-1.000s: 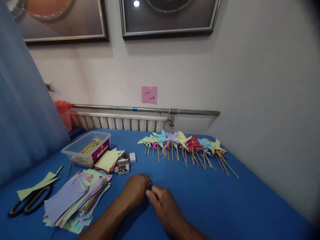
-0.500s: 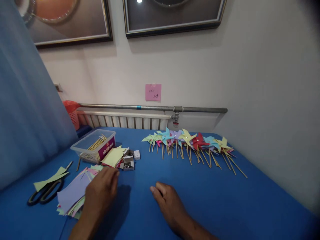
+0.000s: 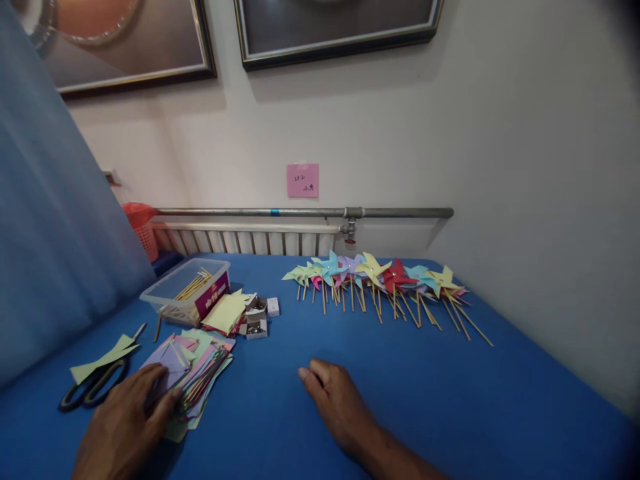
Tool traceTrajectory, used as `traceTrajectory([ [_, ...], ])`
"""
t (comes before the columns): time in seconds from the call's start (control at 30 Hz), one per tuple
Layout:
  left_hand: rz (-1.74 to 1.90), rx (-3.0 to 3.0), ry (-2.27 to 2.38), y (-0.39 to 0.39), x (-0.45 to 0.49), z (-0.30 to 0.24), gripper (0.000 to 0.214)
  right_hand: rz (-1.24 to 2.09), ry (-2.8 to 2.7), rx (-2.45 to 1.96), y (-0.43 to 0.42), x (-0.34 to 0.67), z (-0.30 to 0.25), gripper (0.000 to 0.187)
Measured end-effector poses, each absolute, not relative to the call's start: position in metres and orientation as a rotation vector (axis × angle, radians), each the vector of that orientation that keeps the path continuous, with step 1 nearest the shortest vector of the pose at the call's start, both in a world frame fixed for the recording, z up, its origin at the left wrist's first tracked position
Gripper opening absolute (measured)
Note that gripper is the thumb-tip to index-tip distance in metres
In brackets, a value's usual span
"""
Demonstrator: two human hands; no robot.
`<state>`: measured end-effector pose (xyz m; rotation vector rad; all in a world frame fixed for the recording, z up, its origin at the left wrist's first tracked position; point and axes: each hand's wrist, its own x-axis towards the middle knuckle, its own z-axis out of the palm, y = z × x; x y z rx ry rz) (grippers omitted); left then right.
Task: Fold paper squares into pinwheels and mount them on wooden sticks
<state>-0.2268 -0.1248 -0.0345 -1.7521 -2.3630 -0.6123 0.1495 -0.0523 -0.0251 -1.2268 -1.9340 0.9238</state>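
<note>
A person's left hand (image 3: pixel 127 427) rests on a fanned stack of coloured paper squares (image 3: pixel 193 370) on the blue worktop (image 3: pixel 450 400), fingers (image 3: pixel 163 410) loosely spread over its near edge. Behind, a clear plastic tub (image 3: pixel 186 291) holds wooden sticks (image 3: pixel 193 285). The right hand (image 3: pixel 340 403) lies flat and empty, fingers loosely curled.

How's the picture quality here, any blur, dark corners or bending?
Head view: soft overall; the left hand on the paper stack is a little blurred; corners darken, worst at top right; the wall pipe bows slightly; even light, soft shadows.
</note>
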Motion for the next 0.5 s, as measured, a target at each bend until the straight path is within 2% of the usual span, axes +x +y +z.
traceTrajectory([
  [0.3, -0.559, -1.771, -2.361, -0.124, -0.236, -0.044, 0.051, 0.889, -1.939, -1.202, -0.053, 0.15, -0.025, 0.048],
  [0.5, -0.387, -1.814, -2.314, -0.121, -0.213, -0.025, 0.047, 0.894, -1.925, -1.209, -0.053, 0.15, -0.026, 0.049],
])
